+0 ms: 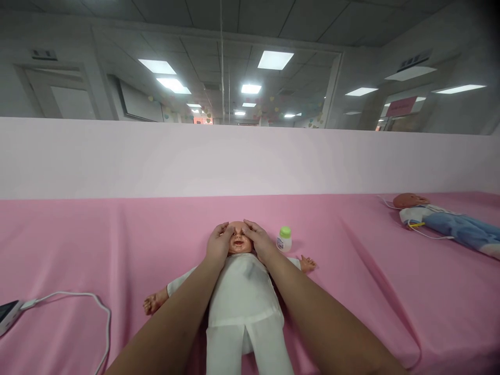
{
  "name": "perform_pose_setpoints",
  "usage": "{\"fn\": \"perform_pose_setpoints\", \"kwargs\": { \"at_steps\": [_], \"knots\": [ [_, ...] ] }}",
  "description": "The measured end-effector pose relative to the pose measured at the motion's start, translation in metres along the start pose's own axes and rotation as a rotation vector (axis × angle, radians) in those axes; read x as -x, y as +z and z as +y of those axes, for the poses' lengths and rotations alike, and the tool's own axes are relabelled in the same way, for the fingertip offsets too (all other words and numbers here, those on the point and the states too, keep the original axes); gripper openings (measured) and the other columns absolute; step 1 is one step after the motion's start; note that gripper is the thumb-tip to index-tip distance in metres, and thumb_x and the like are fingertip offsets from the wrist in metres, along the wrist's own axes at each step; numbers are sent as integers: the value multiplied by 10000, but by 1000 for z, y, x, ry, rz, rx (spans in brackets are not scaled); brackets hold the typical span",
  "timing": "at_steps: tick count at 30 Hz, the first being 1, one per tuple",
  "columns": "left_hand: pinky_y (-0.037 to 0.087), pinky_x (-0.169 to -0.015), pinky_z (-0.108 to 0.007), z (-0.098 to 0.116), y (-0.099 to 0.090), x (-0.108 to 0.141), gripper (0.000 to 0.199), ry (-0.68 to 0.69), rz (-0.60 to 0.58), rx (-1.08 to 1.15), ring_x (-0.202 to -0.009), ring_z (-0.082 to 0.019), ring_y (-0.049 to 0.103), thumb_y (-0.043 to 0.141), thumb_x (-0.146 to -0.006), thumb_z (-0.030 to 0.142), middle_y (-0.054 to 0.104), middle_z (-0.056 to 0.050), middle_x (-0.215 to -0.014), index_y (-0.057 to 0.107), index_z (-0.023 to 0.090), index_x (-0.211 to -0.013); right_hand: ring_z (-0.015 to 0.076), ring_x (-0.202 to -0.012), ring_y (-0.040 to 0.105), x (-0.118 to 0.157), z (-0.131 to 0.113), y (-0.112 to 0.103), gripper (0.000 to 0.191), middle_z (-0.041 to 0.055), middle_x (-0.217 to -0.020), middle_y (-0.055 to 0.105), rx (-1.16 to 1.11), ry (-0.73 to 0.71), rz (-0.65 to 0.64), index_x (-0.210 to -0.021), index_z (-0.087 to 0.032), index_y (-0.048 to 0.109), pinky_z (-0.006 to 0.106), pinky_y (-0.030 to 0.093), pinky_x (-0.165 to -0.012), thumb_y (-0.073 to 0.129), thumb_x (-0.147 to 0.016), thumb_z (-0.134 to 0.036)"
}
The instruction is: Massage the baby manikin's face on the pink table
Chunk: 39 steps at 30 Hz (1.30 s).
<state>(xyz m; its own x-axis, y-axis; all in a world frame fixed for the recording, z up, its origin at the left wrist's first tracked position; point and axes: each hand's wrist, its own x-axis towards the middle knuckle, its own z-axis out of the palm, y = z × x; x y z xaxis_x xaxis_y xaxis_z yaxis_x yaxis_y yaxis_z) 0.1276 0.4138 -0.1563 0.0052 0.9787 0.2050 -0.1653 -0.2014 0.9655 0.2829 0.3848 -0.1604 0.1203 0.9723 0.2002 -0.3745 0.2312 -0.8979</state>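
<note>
A baby doll (246, 291) in white clothes lies on its back on the pink sheet, head away from me, arms spread. My left hand (219, 242) rests against the left side of the doll's head, thumb near its brow. On the right side of the head lies my right hand (260, 240), its thumb also by the brow. Both hands have their fingers apart around the head and neither grips it. Just right of my right hand stands a small white jar (284, 240) with a green lid.
A second doll (461, 224) in blue and white clothes, with a thin tube, lies at the far right. At the left edge is a device (10, 315) with a white cable (78, 294). A low white wall (195, 161) with glass above borders the pink surface (156, 234).
</note>
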Motion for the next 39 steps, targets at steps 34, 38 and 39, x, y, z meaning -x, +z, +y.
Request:
{"fn": "perform_pose_setpoints", "kwargs": {
  "at_steps": [34, 38, 39],
  "knots": [
    [575, -893, -378, 5, 2, 4, 533, -35, -3, -55, -997, -277, 728, 861, -740, 424, 747, -116, -1135, 704, 213, -1204, 281, -1155, 679, -3, -5, -6, 655, 60, -1246, 721, 133, 11, -33, -1267, -256, 667, 439, 547, -1033, 928, -691, -429],
    [575, -889, -375, 5, 5, 2, 456, -33, 28, -68, -995, -267, 722, 814, -785, 456, 755, -107, -1114, 720, 223, -1165, 281, -1188, 657, -7, -1, -6, 574, 51, -1228, 731, 187, -28, 10, -1242, -260, 687, 434, 527, -1059, 882, -747, -476],
    [575, -884, -372, 5, 6, 2, 440, -37, 34, -67, -991, -263, 720, 800, -795, 458, 758, -106, -1104, 723, 224, -1160, 281, -1203, 648, -7, -1, -6, 546, 47, -1226, 733, 186, -34, 17, -1235, -266, 696, 432, 521, -1066, 865, -765, -489]
  ]
}}
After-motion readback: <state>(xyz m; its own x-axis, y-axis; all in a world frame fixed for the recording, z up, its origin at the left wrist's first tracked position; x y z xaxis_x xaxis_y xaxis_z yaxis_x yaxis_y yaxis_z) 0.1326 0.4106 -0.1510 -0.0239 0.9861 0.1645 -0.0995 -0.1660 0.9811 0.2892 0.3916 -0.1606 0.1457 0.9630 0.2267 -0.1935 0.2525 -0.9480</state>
